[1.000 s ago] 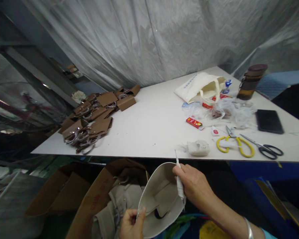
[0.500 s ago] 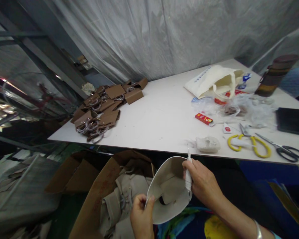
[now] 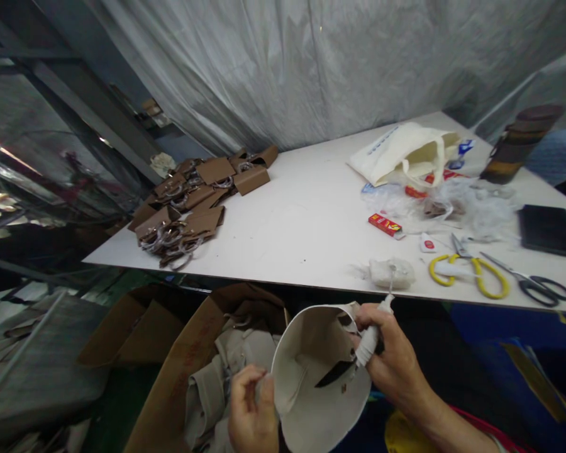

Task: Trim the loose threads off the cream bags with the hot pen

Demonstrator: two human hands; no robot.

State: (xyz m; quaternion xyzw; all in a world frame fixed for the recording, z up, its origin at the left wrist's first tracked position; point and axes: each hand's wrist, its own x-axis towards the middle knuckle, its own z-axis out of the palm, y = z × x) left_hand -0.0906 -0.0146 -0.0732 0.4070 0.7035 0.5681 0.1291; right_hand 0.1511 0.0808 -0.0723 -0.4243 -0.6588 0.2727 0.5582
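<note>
An off-white bag-like piece (image 3: 311, 402) faces me with its round mouth open, below the table's front edge. My left hand (image 3: 253, 409) pinches its left rim between thumb and fingers. At the upper right of the rim, my right hand (image 3: 389, 349) is wrapped round a white-wrapped tool (image 3: 368, 343). A dark pointed blade (image 3: 334, 374) extends from the tool's lower end into the opening, and a thin metal tip rises from its upper end. Whether the right fingers also grip the rim is hard to tell.
On the white table (image 3: 283, 233) lie brown pieces (image 3: 200, 192), a cream bag (image 3: 396, 151), a whitish packet (image 3: 391, 274), yellow-handled scissors (image 3: 493, 277), black-handled scissors (image 3: 542, 289) and a dark bottle (image 3: 519, 145). A cardboard box (image 3: 170, 377) of beige pieces stands below left.
The white-wrapped tool has tilted in my right hand, and its dark blade now shows inside the opening. My left hand and the piece have shifted slightly left and down.
</note>
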